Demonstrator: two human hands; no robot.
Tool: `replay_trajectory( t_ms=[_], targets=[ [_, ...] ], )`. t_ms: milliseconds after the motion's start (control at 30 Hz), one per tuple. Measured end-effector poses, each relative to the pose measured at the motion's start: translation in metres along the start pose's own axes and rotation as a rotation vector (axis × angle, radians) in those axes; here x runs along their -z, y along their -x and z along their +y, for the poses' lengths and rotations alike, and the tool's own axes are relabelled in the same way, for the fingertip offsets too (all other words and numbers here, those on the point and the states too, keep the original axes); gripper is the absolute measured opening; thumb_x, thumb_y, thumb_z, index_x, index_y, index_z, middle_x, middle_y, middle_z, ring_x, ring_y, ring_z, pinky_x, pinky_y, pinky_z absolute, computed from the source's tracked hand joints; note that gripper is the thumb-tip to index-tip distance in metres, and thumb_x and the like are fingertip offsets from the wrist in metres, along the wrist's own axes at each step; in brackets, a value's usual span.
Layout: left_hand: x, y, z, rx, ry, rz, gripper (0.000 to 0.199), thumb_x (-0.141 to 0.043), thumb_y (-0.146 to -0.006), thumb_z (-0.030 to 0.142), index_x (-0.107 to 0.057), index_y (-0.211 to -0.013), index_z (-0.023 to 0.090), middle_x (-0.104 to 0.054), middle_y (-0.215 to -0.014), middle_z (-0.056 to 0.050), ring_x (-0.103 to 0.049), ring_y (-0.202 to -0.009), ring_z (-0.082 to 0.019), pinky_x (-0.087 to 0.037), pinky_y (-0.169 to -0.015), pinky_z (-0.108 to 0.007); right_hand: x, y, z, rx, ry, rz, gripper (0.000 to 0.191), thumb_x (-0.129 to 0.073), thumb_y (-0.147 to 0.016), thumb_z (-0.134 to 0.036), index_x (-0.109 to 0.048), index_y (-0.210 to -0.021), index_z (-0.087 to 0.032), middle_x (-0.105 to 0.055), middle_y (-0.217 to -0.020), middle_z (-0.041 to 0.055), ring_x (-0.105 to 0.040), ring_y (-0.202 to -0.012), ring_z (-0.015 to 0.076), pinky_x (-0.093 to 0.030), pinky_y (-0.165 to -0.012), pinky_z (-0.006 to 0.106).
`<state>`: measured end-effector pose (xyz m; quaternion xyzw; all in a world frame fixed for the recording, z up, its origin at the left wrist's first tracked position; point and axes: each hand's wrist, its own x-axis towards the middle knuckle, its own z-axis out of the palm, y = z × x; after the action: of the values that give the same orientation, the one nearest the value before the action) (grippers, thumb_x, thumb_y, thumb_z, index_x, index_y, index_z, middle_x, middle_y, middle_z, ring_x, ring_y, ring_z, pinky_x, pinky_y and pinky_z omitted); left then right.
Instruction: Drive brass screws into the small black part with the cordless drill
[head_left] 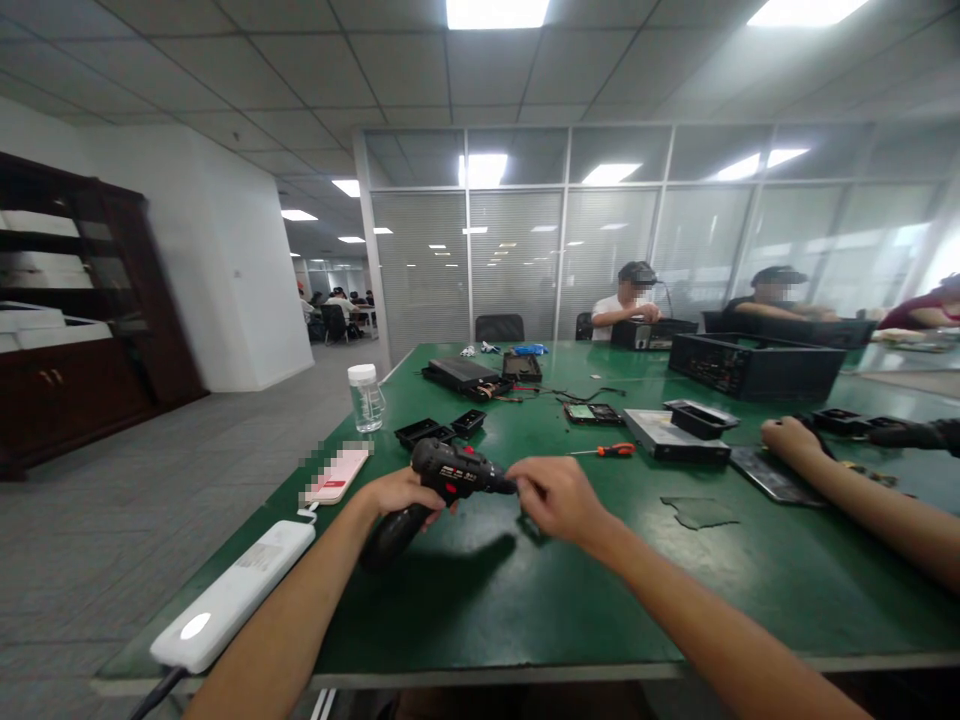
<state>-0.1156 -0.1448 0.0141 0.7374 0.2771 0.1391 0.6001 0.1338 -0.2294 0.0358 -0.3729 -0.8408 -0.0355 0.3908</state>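
A black cordless drill (457, 470) with red marks is held above the green table (465, 620), its chuck pointing right. My left hand (405, 495) is wrapped round the top of its handle. At the front tip of the chuck, the fingers of my right hand (551, 495) are closed together; whether they grip the tip or a small bit in it is too small to tell. Behind the drill lie small black trays (426, 432). An orange and black screwdriver (615, 450) rests on the table beyond my right hand.
At left are a white power strip (232, 600), a phone (341, 475) and a clear bottle (366, 400). Opened devices, a metal box (675, 437) and a black case (757, 365) stand further back. Another person's arm (862, 490) reaches in from the right; people sit across the table.
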Motion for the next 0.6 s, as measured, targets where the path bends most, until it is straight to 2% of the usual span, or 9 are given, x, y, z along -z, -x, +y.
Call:
replay_trajectory(
  t_ms=[100, 167, 233, 300, 467, 600],
  targets=[
    [0.000, 0.000, 0.000, -0.006, 0.003, -0.017, 0.023, -0.051, -0.065, 0.019, -0.055, -0.086, 0.010, -0.051, -0.054, -0.001, -0.048, -0.050, -0.013, -0.040, -0.049, -0.026, 0.015, 0.015, 0.080, -0.413, 0.185, 0.150, 0.033, -0.027, -0.078, -0.035, -0.055, -0.081, -0.017, -0.057, -0.077, 0.0073, -0.050, -0.073, 0.0162, -0.032, -0.070, 0.027],
    [0.000, 0.000, 0.001, 0.014, -0.002, -0.016, 0.024, -0.051, -0.065, 0.020, -0.054, -0.087, 0.010, -0.051, -0.054, -0.001, -0.048, -0.050, -0.013, -0.040, -0.050, -0.027, 0.012, 0.025, 0.116, -0.589, 0.250, 0.159, 0.041, -0.024, -0.078, -0.042, -0.055, -0.076, -0.016, -0.056, -0.077, 0.0091, -0.050, -0.077, 0.0178, -0.031, -0.071, 0.027],
    [-0.001, 0.001, 0.002, 0.023, -0.005, -0.015, 0.025, -0.051, -0.065, 0.021, -0.054, -0.087, 0.010, -0.051, -0.055, -0.001, -0.048, -0.050, -0.013, -0.041, -0.051, -0.027, 0.002, 0.035, 0.136, -0.730, 0.231, 0.073, 0.049, -0.018, -0.078, -0.049, -0.055, -0.071, -0.016, -0.056, -0.076, 0.0102, -0.051, -0.077, 0.0187, -0.031, -0.070, 0.027],
    [-0.002, 0.001, 0.003, 0.026, -0.007, -0.015, 0.025, -0.051, -0.065, 0.022, -0.054, -0.087, 0.010, -0.051, -0.055, -0.001, -0.048, -0.051, -0.013, -0.041, -0.051, -0.027, -0.009, 0.042, 0.143, -0.825, 0.135, -0.067, 0.056, -0.014, -0.076, -0.054, -0.055, -0.068, -0.016, -0.057, -0.074, 0.0107, -0.052, -0.074, 0.0191, -0.032, -0.067, 0.027],
    [-0.004, 0.001, 0.007, -0.013, -0.002, -0.041, 0.024, -0.050, -0.065, 0.019, -0.054, -0.086, 0.009, -0.050, -0.055, -0.001, -0.047, -0.050, -0.012, -0.040, -0.049, -0.024, -0.028, 0.046, 0.134, -0.864, 0.028, -0.194, 0.063, -0.012, -0.072, -0.060, -0.055, -0.060, -0.016, -0.057, -0.072, 0.0123, -0.052, -0.073, 0.0201, -0.033, -0.066, 0.028],
    [-0.003, 0.000, 0.004, -0.030, 0.008, -0.044, 0.023, -0.048, -0.066, 0.017, -0.054, -0.087, 0.009, -0.049, -0.054, -0.001, -0.046, -0.049, -0.011, -0.038, -0.047, -0.023, -0.032, 0.048, 0.126, -0.841, -0.071, -0.116, 0.055, -0.023, -0.070, -0.060, -0.055, -0.061, -0.016, -0.057, -0.070, 0.0097, -0.052, -0.070, 0.0186, -0.033, -0.066, 0.028]
  ],
)
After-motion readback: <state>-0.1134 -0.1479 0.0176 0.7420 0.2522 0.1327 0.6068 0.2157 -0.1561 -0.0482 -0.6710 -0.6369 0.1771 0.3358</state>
